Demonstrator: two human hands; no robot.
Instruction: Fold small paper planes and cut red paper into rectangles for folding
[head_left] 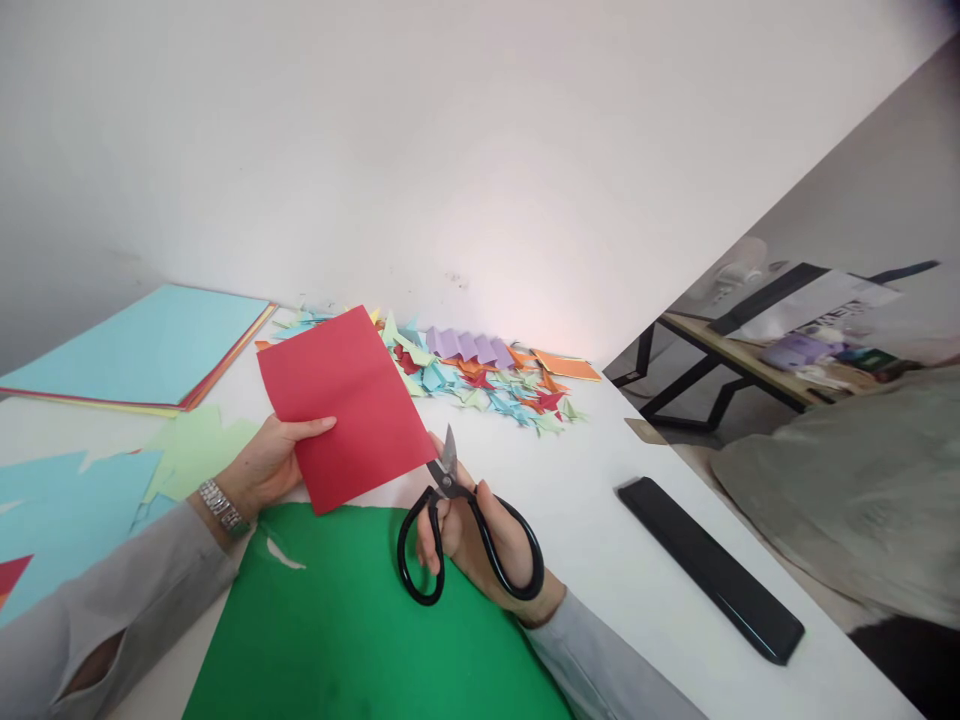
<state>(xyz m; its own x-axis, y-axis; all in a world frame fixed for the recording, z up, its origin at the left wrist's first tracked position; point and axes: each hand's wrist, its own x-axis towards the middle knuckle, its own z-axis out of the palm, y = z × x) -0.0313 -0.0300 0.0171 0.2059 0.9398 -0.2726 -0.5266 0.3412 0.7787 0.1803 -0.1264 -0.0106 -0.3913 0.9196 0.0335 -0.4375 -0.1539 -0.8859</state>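
My left hand (pixel 274 460) grips a red sheet of paper (pixel 345 405) by its lower left side, the thumb flat on its face. In my right hand (pixel 480 530) is a pair of scissors (pixel 448 484) with black looped handles, its short blades apart and pointing up. The blades are by the lower right corner of the red sheet; whether they touch it I cannot tell. Beneath both hands lies a large green sheet (pixel 360 630), with a small white sliver (pixel 285 554) near its upper left edge.
Against the wall spreads a pile of small folded paper pieces (pixel 472 385), with a purple pleated strip (pixel 469 347) behind. A stack of coloured sheets (pixel 142 345) lies at left, above blue and green scraps (pixel 82 520). A long black case (pixel 709 565) rests on the right.
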